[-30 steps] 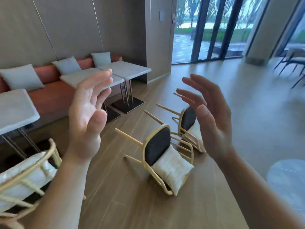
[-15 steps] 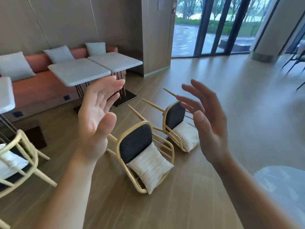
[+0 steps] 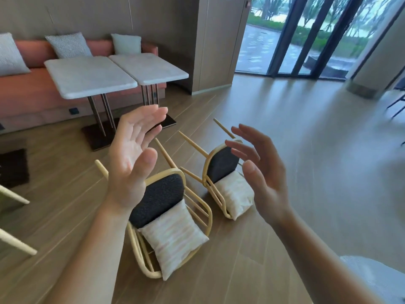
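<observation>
Two pale wooden chairs lie tipped on their backs on the wood floor, legs pointing away from me. The near chair [image 3: 162, 194] has a dark seat pad and a cream cushion [image 3: 173, 235] against it. The far chair [image 3: 221, 163] lies just beyond, with its own cream cushion [image 3: 236, 194]. My left hand [image 3: 133, 154] is raised above the near chair, palm facing right, fingers straight, holding nothing. My right hand [image 3: 260, 172] is raised in front of the far chair, palm facing left, fingers spread and relaxed, holding nothing.
Two white-topped tables [image 3: 89, 75] stand at the back left before an orange bench [image 3: 24, 88] with grey pillows. Legs of another chair [image 3: 13, 218] show at the left edge. A round pale tabletop [image 3: 377, 279] is at lower right. Glass doors [image 3: 293, 40] lie ahead.
The view has moved closer to the two tipped chairs and turned left. Both hands stay raised and apart, now lower in view over the chairs.
</observation>
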